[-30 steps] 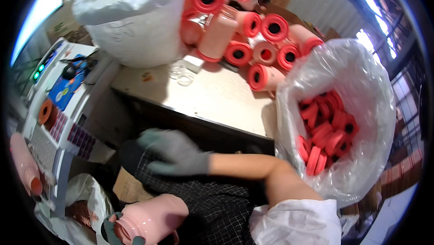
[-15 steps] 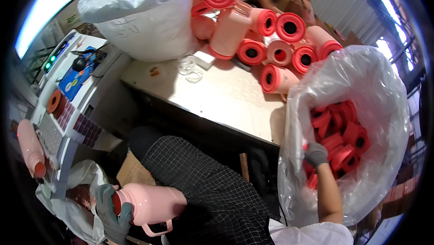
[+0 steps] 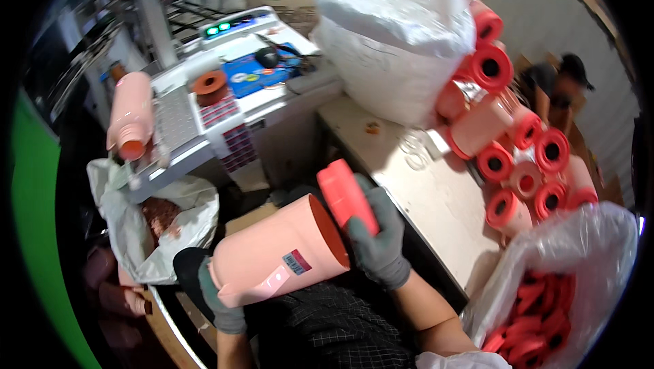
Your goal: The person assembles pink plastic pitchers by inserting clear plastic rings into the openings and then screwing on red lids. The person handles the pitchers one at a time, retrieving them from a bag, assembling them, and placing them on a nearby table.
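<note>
My left hand [image 3: 223, 304], in a grey-green glove, is closed around the narrow end of a pink jug body [image 3: 272, 253]. The jug lies tilted above my lap, its wide open end facing right and showing a red-brown inside. A small label sticks to its side near the handle. In my gloved right hand [image 3: 381, 239] is a round red cap [image 3: 346, 195], seen nearly edge-on. It is held just off the jug's wide rim; whether the two touch I cannot tell.
A clear bag of red caps [image 3: 524, 321] stands at right. Pink jugs with red ends pile on the white table [image 3: 436, 205], beside a big white sack [image 3: 395, 62]. Left, a machine [image 3: 174, 120] carries another pink jug [image 3: 131, 110]; below is a white bag [image 3: 197, 219]. A person works beyond.
My right hand has left the clear bag and come to the jug with a red cap. The jug has turned, its wide end now facing right. My view has swung left.
</note>
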Motion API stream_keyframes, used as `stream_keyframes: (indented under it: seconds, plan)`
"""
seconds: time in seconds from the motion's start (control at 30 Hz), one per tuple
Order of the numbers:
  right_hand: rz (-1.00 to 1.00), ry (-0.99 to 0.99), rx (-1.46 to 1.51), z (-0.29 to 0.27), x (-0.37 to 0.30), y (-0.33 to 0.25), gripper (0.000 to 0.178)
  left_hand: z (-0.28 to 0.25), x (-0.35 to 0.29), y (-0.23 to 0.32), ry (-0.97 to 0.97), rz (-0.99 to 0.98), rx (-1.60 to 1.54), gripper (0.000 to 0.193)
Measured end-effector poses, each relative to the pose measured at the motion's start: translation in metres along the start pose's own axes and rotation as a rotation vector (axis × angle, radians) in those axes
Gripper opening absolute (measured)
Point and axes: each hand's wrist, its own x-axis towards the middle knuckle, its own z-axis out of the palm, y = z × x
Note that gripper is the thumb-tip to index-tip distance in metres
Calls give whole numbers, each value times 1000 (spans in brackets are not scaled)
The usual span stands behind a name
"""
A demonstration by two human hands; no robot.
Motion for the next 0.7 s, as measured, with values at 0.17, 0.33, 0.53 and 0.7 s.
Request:
stream_keyframes:
  seconds: [0.17,0.33,0.53,0.7]
  plan:
    - [-312,-223,-30,7,-7,3,62,11,-7,33,-88,-92,-14,12]
    - [-366,-257,-24,-2,-17,1,62,8,-13,13,-169,-211,-194,29]
    - [-168,-237,-103,-11,-23,-9,57,17,-15,33,-58,-195,-409,42]
    - [136,-163,75,-9,-20,-14,55,33,2,111,-66,140,279,46]
